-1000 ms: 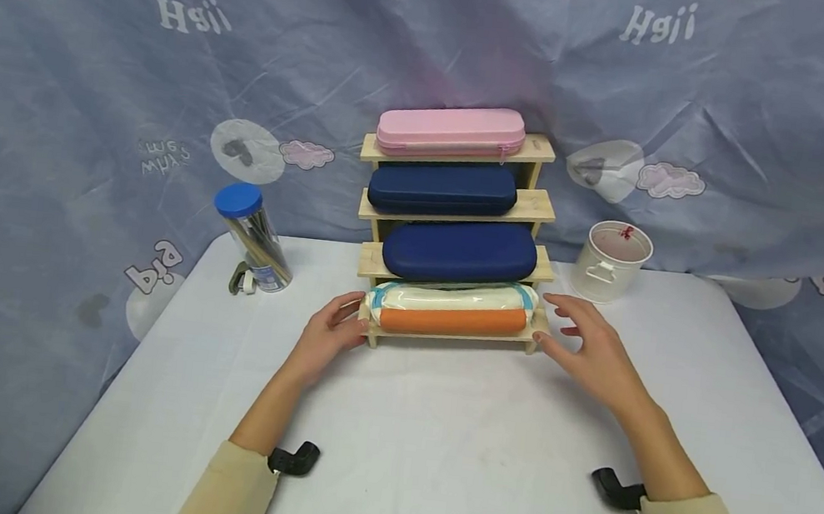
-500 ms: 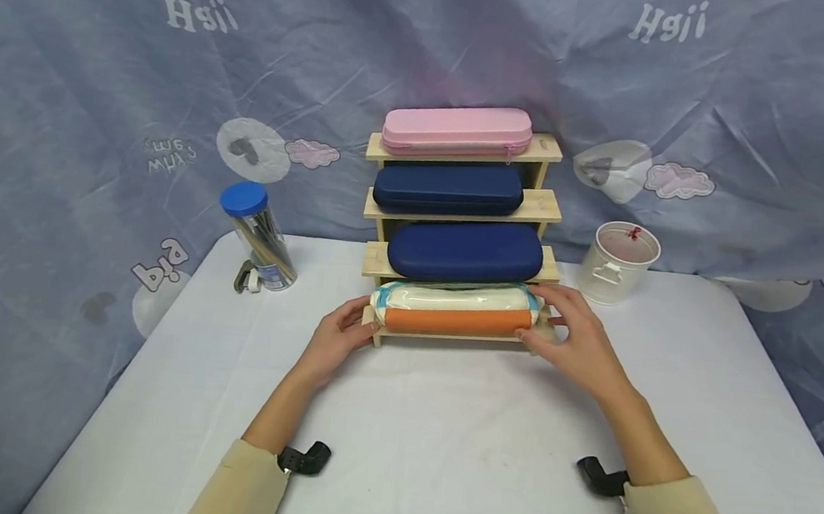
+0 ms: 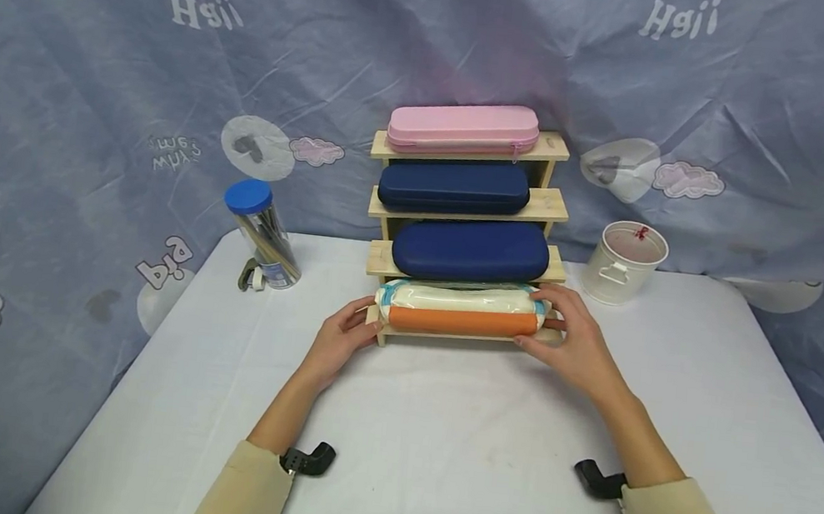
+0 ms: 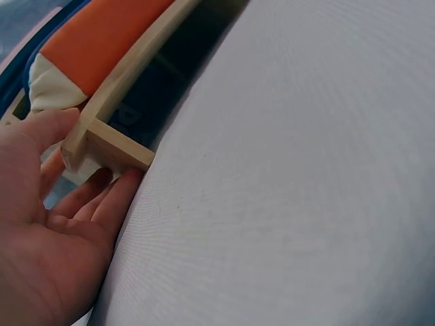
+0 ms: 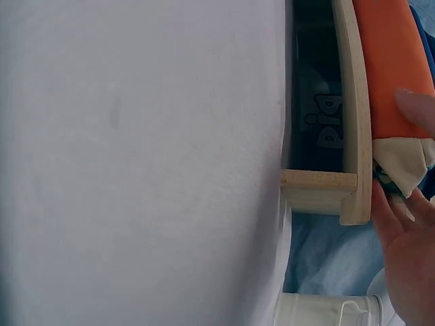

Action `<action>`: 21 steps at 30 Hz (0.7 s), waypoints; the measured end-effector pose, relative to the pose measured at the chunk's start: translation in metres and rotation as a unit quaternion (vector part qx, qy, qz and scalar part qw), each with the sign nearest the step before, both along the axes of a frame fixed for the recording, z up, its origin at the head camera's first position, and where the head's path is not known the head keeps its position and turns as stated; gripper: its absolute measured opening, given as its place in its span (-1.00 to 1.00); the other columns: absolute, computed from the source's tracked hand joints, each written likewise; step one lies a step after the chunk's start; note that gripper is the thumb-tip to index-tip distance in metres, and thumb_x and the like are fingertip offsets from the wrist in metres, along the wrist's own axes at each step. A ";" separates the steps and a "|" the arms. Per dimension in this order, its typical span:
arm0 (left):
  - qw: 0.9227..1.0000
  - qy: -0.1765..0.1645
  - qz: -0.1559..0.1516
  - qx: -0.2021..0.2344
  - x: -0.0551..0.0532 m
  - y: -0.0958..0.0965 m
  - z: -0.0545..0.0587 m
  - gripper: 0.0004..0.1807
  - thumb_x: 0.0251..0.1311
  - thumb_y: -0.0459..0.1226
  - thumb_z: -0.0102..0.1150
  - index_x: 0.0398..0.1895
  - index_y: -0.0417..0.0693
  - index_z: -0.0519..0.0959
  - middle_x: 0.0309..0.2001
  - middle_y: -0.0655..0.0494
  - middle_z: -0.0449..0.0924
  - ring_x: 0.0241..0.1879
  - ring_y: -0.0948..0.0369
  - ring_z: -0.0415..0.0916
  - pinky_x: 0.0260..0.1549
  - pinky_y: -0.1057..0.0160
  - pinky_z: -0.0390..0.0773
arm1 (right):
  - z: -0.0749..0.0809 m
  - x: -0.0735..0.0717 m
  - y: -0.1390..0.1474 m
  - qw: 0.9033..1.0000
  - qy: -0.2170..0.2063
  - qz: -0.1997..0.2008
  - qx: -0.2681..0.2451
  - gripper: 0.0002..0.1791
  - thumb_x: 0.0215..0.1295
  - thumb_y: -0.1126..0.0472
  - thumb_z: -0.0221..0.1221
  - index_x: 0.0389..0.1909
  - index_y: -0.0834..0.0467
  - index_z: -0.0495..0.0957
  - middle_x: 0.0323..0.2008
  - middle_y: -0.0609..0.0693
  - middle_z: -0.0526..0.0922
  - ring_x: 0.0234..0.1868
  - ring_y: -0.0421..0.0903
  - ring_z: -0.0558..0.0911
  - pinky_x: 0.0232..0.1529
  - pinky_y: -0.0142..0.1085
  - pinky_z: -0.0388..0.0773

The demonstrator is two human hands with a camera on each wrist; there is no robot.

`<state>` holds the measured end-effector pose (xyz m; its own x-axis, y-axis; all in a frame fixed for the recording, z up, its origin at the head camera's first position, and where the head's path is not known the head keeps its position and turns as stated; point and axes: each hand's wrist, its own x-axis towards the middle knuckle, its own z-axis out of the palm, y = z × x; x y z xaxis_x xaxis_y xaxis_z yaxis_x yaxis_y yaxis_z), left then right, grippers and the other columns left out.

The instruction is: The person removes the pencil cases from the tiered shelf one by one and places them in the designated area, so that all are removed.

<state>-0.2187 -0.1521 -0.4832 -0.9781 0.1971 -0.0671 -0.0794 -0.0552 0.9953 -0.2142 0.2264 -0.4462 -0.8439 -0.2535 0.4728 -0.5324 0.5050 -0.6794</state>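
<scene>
In the head view a four-tier wooden rack (image 3: 553,207) stands at the back of the table, a pencil case on each tier. My right hand (image 3: 574,345) grips the right end of the lowest one, an orange and cream pencil case (image 3: 461,322) with light-blue trim. Its thumb lies on the orange side in the right wrist view, fingers round the cream end (image 5: 401,163). At the rack's left end, my left hand (image 3: 341,338) holds the bottom tier's corner (image 4: 85,136), thumb at the front and fingers by the leg in the left wrist view.
Higher up sit a pink case (image 3: 463,128) and two navy cases, a boxy one (image 3: 454,186) and a rounded one (image 3: 470,250). A blue-lidded clear jar (image 3: 264,233) of sticks stands left, beside a small green-and-white item (image 3: 252,276). A white pot (image 3: 622,262) stands right.
My right hand has moved left, from beside the rack onto the right end of the orange and cream pencil case. My left hand stays at the rack's left corner, its thumb nearer the front edge.
</scene>
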 end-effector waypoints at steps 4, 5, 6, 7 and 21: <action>1.000 -0.002 -0.006 -0.004 0.005 0.001 0.009 -0.43 0.27 -0.31 0.23 0.35 -0.05 0.34 0.22 -0.14 0.40 0.14 0.06 0.46 0.03 0.15 0.54 | 0.000 0.001 -0.003 1.000 -0.014 -0.001 -0.022 -0.24 -0.15 0.37 0.51 0.14 0.14 0.39 0.15 0.01 0.35 0.00 -0.01 0.53 -0.10 -0.32 0.61; 1.000 -0.002 -0.007 -0.005 0.005 0.001 0.008 -0.43 0.27 -0.31 0.22 0.34 -0.05 0.34 0.22 -0.14 0.40 0.14 0.06 0.46 0.03 0.15 0.54 | 0.000 0.002 -0.004 1.000 -0.013 -0.002 -0.026 -0.24 -0.16 0.40 0.51 0.13 0.17 0.39 0.13 0.04 0.36 -0.04 0.03 0.54 -0.11 -0.34 0.61; 1.000 -0.002 -0.006 -0.006 0.005 0.001 0.008 -0.43 0.27 -0.31 0.22 0.34 -0.05 0.34 0.22 -0.14 0.41 0.14 0.07 0.46 0.03 0.16 0.54 | 0.001 0.002 -0.005 0.999 -0.011 0.000 -0.031 -0.25 -0.17 0.44 0.51 0.12 0.21 0.39 0.11 0.09 0.36 -0.08 0.08 0.55 -0.12 -0.35 0.61; 1.000 -0.001 -0.005 -0.006 0.005 0.001 0.008 -0.43 0.27 -0.31 0.23 0.34 -0.05 0.35 0.22 -0.14 0.41 0.14 0.07 0.46 0.02 0.16 0.54 | 0.003 0.005 -0.007 0.999 -0.010 0.002 -0.037 -0.25 -0.18 0.46 0.50 0.11 0.24 0.40 0.08 0.12 0.36 -0.10 0.11 0.56 -0.13 -0.34 0.62; 1.000 0.016 -0.009 -0.001 0.004 0.001 0.008 -0.45 0.27 -0.33 0.21 0.34 -0.07 0.36 0.22 -0.17 0.41 0.14 0.07 0.47 0.02 0.14 0.55 | 0.029 0.032 -0.016 0.997 -0.046 -0.012 -0.055 -0.33 -0.18 0.52 0.47 0.03 0.37 0.39 0.12 0.23 0.40 -0.10 0.07 0.50 -0.12 -0.39 0.60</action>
